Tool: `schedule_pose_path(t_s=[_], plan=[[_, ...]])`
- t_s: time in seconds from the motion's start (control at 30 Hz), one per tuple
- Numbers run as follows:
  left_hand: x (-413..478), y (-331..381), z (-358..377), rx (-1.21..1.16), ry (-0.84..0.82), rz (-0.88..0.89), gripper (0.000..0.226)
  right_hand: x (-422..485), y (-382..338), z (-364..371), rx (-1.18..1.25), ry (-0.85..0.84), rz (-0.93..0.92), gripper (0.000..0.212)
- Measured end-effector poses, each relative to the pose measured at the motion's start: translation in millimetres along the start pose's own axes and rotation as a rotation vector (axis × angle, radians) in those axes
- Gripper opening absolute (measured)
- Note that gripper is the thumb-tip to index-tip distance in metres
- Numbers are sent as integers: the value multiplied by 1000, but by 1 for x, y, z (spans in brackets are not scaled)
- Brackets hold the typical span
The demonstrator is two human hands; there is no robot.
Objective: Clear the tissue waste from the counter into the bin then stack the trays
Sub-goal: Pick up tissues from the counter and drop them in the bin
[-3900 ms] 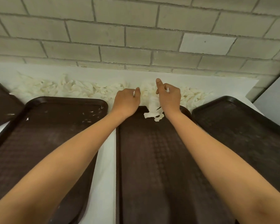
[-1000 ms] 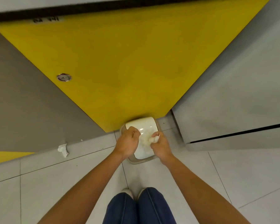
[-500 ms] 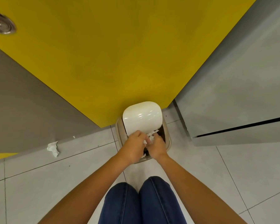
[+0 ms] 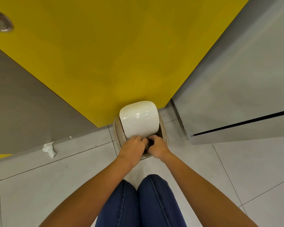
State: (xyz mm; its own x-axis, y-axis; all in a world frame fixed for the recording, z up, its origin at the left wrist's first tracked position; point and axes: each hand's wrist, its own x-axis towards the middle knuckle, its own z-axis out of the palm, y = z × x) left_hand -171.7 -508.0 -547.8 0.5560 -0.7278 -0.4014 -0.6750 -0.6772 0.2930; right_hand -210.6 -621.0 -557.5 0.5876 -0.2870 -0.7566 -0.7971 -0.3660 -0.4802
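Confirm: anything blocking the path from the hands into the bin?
Nothing visible. The white swing lid is tilted, leaving a dark gap open at the near side of the bin. The left hand and right hand are both at that gap. No tissue shows in either hand.

I am no longer working at the counter among the trays; I am crouching over the bin (image 4: 165,137), both hands at the 6 o'clock edge of its lid (image 4: 138,120). My left hand (image 4: 132,147) and right hand (image 4: 158,147) are drawing closer together, fingers curling down toward the dark opening. The white tissue showing between them half a second ago is dropping out of sight. The lid, lying flat a second ago, is standing tipped.
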Motion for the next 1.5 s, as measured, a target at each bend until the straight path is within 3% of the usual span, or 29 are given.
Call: schedule_pose_path(t_s=[0.4,0.57,0.87,1.2,1.5], plan=[[-100,27,-162,-273,104,-250,39,-136,-90,-84,90,44,-71,44],[-148,45,-265,-396,202,-290,40,-217,-162,-132,132,82,-207,29],[-222,66,-416,-395,450,-312,32,-327,-287,-190,99,167,-565,20],[-280,50,-498,-452,724,-338,27,-391,-377,-200,-4,196,-926,15],[-313,-25,-560,-416,940,-375,23,-407,-469,-182,-38,234,-1071,13]])
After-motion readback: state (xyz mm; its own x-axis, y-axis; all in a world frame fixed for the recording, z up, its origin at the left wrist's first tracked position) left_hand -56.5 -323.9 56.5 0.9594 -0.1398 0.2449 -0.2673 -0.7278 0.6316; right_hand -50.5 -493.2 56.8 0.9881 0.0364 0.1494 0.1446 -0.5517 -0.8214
